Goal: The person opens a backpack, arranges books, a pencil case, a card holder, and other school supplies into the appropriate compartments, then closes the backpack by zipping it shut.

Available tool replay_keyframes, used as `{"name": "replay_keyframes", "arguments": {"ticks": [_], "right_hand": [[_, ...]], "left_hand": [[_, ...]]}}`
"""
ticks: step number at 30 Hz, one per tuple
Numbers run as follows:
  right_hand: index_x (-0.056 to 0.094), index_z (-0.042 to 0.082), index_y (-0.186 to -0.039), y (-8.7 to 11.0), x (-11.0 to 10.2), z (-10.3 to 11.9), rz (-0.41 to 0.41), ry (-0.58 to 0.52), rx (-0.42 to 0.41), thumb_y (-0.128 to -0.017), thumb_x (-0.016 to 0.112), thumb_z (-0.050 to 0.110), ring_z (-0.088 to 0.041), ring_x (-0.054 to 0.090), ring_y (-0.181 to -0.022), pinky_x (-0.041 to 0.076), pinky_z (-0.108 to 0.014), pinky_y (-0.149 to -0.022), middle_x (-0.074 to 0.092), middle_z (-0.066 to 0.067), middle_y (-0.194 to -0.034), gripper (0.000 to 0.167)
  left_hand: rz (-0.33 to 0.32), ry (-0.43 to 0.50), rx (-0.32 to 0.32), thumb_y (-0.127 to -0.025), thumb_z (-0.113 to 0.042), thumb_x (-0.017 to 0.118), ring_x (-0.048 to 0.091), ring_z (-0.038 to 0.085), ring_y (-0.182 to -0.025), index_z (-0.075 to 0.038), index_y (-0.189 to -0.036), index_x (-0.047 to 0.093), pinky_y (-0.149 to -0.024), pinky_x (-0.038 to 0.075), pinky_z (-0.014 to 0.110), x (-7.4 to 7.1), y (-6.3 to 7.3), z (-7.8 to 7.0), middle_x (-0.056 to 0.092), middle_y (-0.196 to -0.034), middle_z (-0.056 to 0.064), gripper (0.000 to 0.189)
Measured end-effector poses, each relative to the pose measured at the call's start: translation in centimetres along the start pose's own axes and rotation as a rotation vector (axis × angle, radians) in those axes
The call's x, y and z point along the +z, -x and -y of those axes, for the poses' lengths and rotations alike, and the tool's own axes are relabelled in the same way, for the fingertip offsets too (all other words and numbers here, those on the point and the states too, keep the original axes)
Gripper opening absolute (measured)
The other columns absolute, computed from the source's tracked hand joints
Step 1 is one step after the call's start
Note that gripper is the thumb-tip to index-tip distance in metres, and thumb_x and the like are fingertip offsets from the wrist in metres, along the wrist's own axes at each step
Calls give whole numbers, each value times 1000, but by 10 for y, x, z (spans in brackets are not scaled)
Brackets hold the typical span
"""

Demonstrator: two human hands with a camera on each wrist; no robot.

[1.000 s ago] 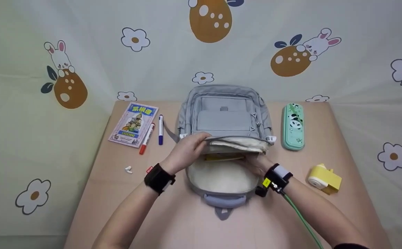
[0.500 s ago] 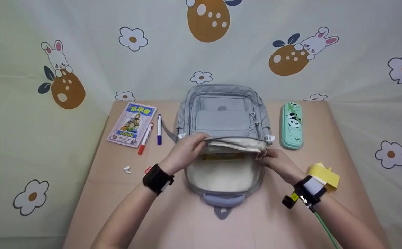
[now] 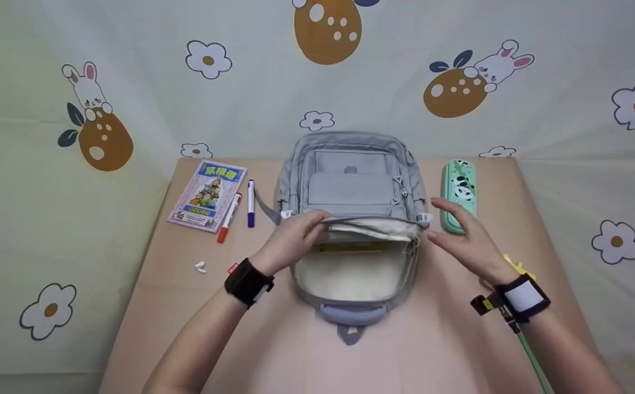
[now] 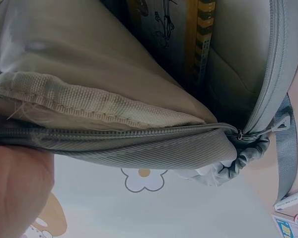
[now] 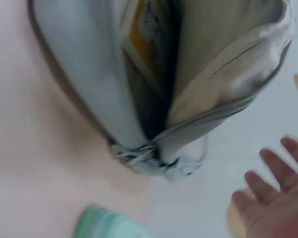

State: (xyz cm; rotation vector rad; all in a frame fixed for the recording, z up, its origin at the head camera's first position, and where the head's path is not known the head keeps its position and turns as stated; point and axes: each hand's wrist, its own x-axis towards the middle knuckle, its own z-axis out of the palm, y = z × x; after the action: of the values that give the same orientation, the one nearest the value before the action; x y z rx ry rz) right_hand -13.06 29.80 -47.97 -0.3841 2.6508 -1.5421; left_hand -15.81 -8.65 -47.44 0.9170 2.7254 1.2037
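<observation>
Fingers of L hand pinch the rim of the gray backpack in the head view. R hand hovers just right of backpack, thumb & fingers apart, partly in front of green pencil case. Backpack lies mid-table, pocket gaping twd the person, yellow-edged item inside. Left of backpack: booklet, red marker, blue marker, small white item. Right of it: yellow thing, mostly hidden by wristband.

L wrist view: L hand at backpack's zip edge; yellow-edged item has a striped edge. Strap hangs beside backpack.

R wrist view: blurry; R hand's fingers spread, apart from backpack. Green shape nearby is prob. the pencil case.
</observation>
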Motion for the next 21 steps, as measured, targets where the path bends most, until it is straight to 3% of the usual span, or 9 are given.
{"name": "replay_keyframes", "arguments": {"ticks": [4,8,16,21], "right_hand": [[44,23,-155,-11,17,12,97,55,-173,-89,82,23,-27,29,-150,23,-62,-118,38,-2,-161,76],[47,23,-154,-22,32,22,159,104,-266,-86,85,31,-25,32,-149,27,-56,-118,41,0,-159,78],[59,23,-144,-35,43,29,183,161,-275,-86,83,37,-27,51,-134,39,-53,-109,55,-6,-149,64],[66,21,-136,-37,45,30,176,172,-221,-87,81,40,-21,58,-123,46,-46,-101,64,-2,-137,55]], "left_hand": [[1,1,-3,-108,-14,51,65,14,-101,-11,-124,67,-90,54,37,0,1,0,71,-112,2,23],[5,-1,-10,-107,-14,51,66,15,-102,-10,-125,67,-90,54,38,0,2,-1,71,-113,3,24],[8,-17,-9,-107,-13,52,67,17,-107,-10,-125,67,-93,53,38,2,2,1,72,-116,4,24],[5,-8,-6,-107,-13,52,66,15,-104,-11,-124,67,-92,54,38,2,2,2,71,-114,3,23]]}}
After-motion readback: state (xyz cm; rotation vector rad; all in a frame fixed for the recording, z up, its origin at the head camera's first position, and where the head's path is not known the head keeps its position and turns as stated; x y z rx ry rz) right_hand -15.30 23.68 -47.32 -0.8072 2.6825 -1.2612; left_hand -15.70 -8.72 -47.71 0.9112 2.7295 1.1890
